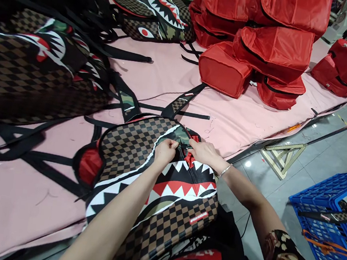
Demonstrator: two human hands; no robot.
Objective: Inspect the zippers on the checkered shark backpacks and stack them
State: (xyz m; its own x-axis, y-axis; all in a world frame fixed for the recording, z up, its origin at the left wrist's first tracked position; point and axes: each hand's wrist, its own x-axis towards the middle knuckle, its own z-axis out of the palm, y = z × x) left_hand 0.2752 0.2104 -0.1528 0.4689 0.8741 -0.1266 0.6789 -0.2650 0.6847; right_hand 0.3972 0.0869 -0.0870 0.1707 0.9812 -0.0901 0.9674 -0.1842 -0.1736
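Fingers of both the left hand and right hand pinched shut on the zipper between them, atop the shark-mouth backpack lying lengthwise toward the person.

I see bare pink table ahead of backpack; checkered bags crowd left, red bags block far right, straps cross near left.

Single head-worn view, forward and down, close over pink table.
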